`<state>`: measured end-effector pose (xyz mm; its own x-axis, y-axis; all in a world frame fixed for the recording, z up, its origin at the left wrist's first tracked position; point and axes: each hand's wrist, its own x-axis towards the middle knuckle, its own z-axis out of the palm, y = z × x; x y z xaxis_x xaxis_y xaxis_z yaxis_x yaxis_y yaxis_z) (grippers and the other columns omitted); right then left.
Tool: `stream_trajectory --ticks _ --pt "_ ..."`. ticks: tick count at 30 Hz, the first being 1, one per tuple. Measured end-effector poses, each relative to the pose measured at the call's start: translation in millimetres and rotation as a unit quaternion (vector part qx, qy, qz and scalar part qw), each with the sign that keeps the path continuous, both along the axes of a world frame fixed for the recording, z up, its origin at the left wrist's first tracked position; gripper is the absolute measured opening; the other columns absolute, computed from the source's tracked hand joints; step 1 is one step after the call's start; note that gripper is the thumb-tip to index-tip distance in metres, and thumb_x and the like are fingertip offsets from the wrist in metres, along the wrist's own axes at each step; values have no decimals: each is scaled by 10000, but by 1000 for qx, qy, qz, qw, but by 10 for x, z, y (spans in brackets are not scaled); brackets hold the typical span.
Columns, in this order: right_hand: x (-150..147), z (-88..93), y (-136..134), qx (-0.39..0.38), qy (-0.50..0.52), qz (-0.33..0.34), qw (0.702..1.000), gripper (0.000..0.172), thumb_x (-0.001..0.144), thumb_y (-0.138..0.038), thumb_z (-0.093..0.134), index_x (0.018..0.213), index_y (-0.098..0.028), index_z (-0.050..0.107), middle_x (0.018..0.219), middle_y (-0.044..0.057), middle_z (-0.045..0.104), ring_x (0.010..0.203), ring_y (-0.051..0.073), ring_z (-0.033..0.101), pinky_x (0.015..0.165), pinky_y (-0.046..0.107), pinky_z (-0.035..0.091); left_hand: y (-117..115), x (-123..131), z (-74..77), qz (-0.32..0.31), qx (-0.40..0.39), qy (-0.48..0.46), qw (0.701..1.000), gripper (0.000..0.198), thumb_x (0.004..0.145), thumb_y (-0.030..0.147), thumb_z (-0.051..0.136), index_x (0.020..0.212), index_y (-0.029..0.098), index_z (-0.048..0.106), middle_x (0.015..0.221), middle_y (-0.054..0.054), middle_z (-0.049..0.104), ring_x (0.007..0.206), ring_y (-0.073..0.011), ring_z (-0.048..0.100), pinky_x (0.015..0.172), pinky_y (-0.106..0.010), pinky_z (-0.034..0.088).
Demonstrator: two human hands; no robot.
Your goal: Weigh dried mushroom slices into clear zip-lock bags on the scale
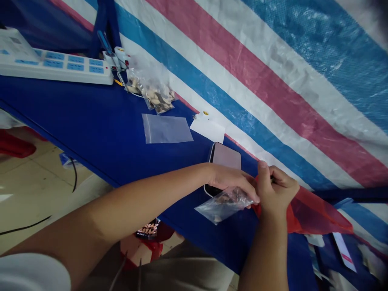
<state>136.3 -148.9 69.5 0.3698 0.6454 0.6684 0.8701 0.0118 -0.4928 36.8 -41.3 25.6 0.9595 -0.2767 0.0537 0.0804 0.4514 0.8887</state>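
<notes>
While our left hand [227, 178] grasped a clear plastic bag [220, 208] beside a flat, white-edged rectangular device [227, 155], our right hand [275, 192] clenched a sheer red mesh bag [318, 212] over the dark-blue table [103, 129].

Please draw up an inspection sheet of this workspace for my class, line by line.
Surface: blue tabletop, partly covered.
Job's things: clear plastic bag, contents partly hidden; red mesh bag.
Clutter: bagged brown-and-pale pieces, flat zip bag, white paper, pale-topped device, blue-handled tool, power strip.
Hands: left hand at the clear plastic bag, grip unclear; right hand closed on the red mesh bag.
Cables: black cables beyond the table's left edge.
Surroundings: striped sheeting behind the table.
</notes>
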Motion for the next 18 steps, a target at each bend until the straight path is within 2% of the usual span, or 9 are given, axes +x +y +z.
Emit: stream_trajectory --ticks 3,5,7,10,12,15,18 --pt "-40 25 43 76 133 11 988 568 937 -449 634 482 -215 388 438 -65 326 394 74 311 402 253 250 4 -10 24 13 -13 10 1000 359 634 349 827 904 184 658 873 -28 654 786 -164 631 717 -299 503" --pt "-61 79 70 137 259 33 956 560 936 -455 617 501 -228 347 437 -77 307 358 73 287 358 241 236 0 -18 45 32 -23 23 999 402 606 341 852 922 193 652 890 -24 660 815 -169 637 745 -308 506" --pt "-55 150 72 160 372 51 913 544 940 -463 586 522 -233 325 426 -90 272 331 70 250 330 227 213 -25 -20 61 42 -28 36 998 433 592 335 868 942 204 649 886 -15 662 837 -168 636 763 -308 504" --pt "-12 242 41 128 499 82 853 541 960 -503 519 534 -228 331 409 -90 261 314 70 229 316 214 210 -97 -12 68 29 -19 43 998 429 578 331 877 922 203 654 850 0 650 819 -158 624 755 -298 496" --pt "8 266 25 86 545 98 828 552 956 -512 533 534 -222 327 405 -90 261 307 67 221 312 211 209 -148 -2 61 20 -11 42 999 414 567 315 879 894 196 656 832 4 640 800 -150 613 738 -287 486" --pt "-1 254 32 38 574 85 814 571 928 -522 598 539 -224 305 405 -96 248 310 70 268 325 210 263 -194 15 41 20 -11 44 999 385 567 300 880 850 190 644 799 7 627 782 -147 601 724 -282 477" --pt "-27 229 56 26 569 61 819 570 919 -552 613 560 -232 308 419 -100 250 337 88 358 371 223 363 -200 30 21 24 -15 45 999 363 572 311 874 823 188 643 770 7 621 752 -149 591 719 -293 476"
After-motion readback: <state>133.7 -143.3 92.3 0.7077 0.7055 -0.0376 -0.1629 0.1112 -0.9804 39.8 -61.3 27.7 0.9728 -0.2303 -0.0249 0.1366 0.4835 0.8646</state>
